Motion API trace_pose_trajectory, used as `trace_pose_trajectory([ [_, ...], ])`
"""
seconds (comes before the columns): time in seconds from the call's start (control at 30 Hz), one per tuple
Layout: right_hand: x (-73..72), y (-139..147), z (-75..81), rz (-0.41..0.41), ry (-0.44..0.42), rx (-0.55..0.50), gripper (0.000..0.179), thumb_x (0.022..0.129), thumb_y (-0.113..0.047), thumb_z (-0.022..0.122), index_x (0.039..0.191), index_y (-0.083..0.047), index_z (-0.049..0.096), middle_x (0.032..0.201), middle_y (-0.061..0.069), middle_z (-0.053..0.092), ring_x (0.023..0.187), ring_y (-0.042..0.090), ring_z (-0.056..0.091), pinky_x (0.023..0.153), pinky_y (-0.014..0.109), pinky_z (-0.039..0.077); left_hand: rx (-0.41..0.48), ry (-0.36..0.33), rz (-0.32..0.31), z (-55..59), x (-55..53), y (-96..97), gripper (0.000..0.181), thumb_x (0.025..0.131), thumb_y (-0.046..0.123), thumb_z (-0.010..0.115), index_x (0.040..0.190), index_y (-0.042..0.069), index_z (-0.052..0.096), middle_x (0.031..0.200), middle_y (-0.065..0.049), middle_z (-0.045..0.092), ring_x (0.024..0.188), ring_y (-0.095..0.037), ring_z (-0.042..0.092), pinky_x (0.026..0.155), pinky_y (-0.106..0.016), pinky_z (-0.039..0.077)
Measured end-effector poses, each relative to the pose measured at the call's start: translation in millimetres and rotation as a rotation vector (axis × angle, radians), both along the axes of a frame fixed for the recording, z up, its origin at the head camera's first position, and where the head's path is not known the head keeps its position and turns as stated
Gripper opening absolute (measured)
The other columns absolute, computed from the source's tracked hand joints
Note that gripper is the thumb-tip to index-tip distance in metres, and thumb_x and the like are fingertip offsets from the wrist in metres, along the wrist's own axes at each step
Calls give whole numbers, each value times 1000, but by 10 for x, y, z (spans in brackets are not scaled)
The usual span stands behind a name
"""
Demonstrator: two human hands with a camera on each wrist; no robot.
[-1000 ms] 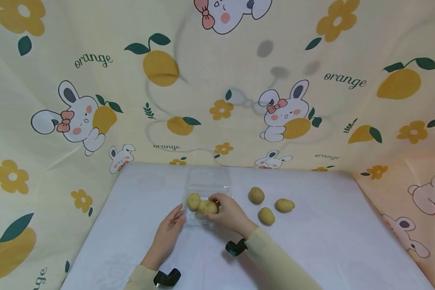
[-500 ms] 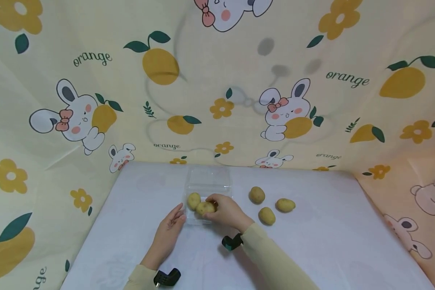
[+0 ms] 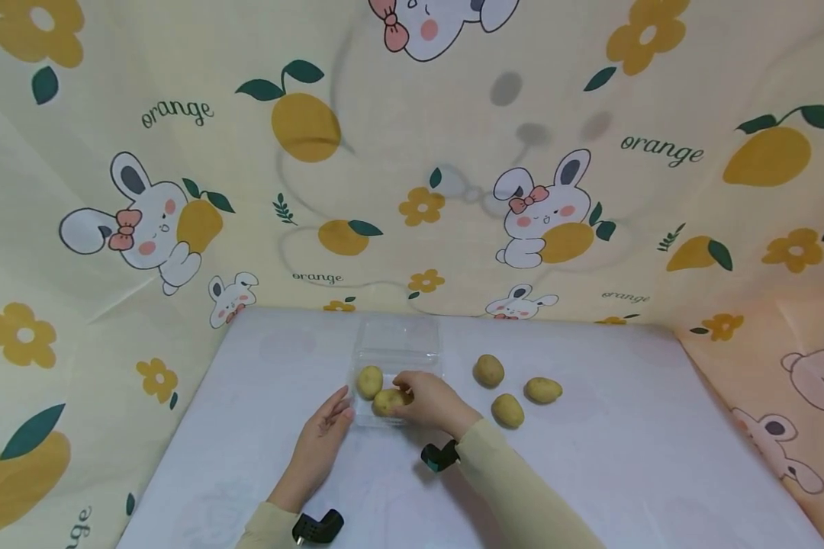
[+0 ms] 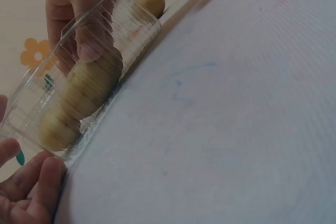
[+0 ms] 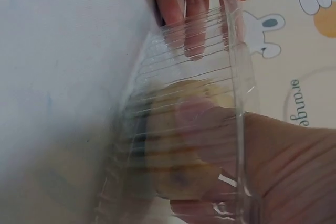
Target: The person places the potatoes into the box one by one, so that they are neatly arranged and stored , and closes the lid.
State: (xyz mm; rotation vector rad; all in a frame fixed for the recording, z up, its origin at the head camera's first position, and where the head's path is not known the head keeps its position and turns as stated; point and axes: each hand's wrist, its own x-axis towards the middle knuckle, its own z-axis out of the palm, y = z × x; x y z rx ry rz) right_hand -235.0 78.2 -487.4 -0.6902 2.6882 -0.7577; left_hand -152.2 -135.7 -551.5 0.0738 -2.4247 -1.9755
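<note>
On the white table [image 3: 625, 457], a clear plastic box [image 3: 396, 357] sits near the far edge, somewhat left of that edge's middle, its lid [image 3: 398, 334] folded back toward the far edge. The right hand [image 3: 434, 402] reaches into the box from the side facing the table's right edge and grasps one potato [image 3: 384, 402], the thumb laid on the face toward the near edge; both wrist views show that thumb through the ribbed clear wall. The held potato is inside the box, close to the wall on the near side; whether it bears on the floor I cannot tell. A second potato [image 3: 369, 382] lies in the box just beside it, toward the table's left edge and a little farther back. The left hand [image 3: 321, 438] grips nothing, its fingers loosely extended at the box's left side; whether they press on it I cannot tell. Between the box and the table's right edge lie three loose potatoes, apart from one another: a far potato [image 3: 489, 370], a near potato [image 3: 507, 411] and a rightmost potato [image 3: 544, 390]. Behind the far edge rises a cream cloth [image 3: 453, 137] printed with rabbits, flowers and oranges
</note>
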Motion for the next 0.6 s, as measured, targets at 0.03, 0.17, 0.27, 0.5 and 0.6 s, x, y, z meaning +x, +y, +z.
trace_pose_trajectory([
  [0.03,6,8,10,-4,-2,4,49,81,-35,79,118,-6,64,104,2,66,95,16,60,86,34,51,0,5,1,-4,-1,4,51,99,37,56,145,20,44,136,-10,54,122,-24,52,103,-45,42],
  [0.17,14,33,40,-14,7,26,41,80,-34,80,108,-8,67,90,-1,66,82,13,59,76,33,51,-1,14,4,-14,-9,19,51,98,36,57,145,20,45,134,-8,55,120,-23,53,102,-45,43],
  [0.27,7,33,46,-16,4,34,39,79,-36,81,107,-11,68,85,-3,66,76,10,58,72,32,51,-5,13,-1,-15,-13,29,51,99,35,56,146,21,44,134,-8,55,120,-22,54,101,-45,43],
  [0.5,1,-32,33,-8,16,59,41,80,-40,79,111,-15,69,88,-4,69,78,9,61,71,32,51,5,14,4,12,-7,26,50,98,35,57,145,21,45,133,-8,56,120,-22,54,101,-44,43],
  [0.6,13,-73,34,-7,9,44,36,81,-38,78,107,-15,67,87,-3,68,77,11,61,70,32,51,9,9,6,17,-7,20,49,99,33,57,145,21,45,134,-8,56,120,-22,54,102,-44,43],
])
